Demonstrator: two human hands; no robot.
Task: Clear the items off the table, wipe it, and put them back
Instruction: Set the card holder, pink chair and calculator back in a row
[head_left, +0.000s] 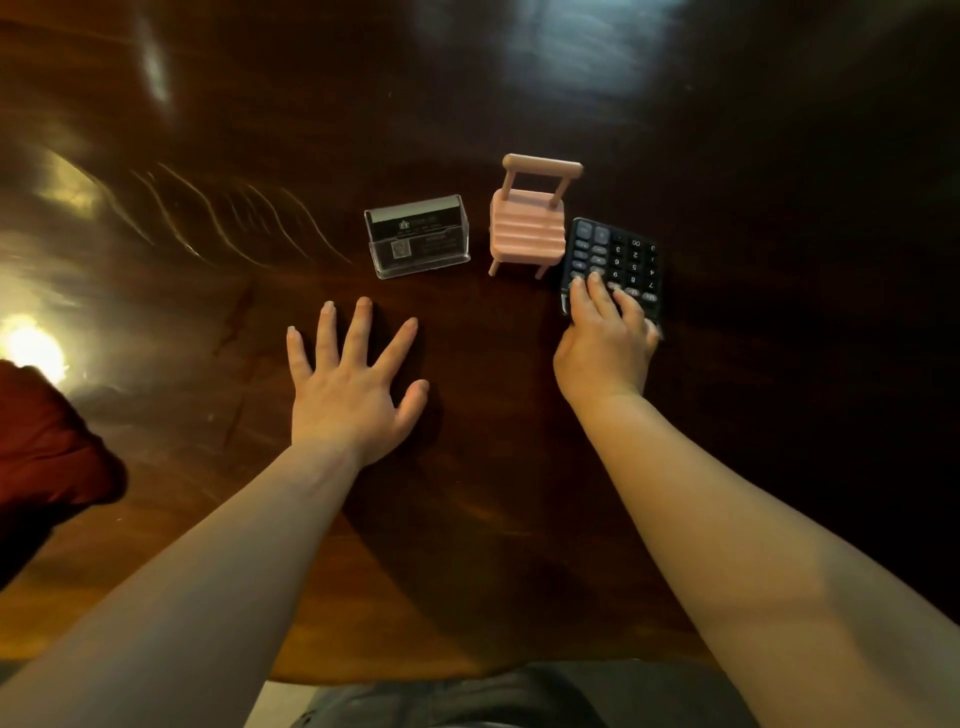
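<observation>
Three items stand in a row on the dark glossy wooden table (467, 493). A clear plastic card holder (417, 236) with dark cards is at the left. A small pink chair-shaped stand (529, 221) is in the middle. A black calculator (618, 257) lies at the right, upside down to me. My right hand (605, 340) rests on the calculator's near end, fingers curled over its keys and edge. My left hand (353, 379) lies flat on the table with fingers spread, just in front of the card holder and not touching it.
A dark red cloth (47, 457) lies at the table's left edge. Bright light reflections show on the left and far parts of the tabletop. The table's near edge (415, 675) runs just above my lap.
</observation>
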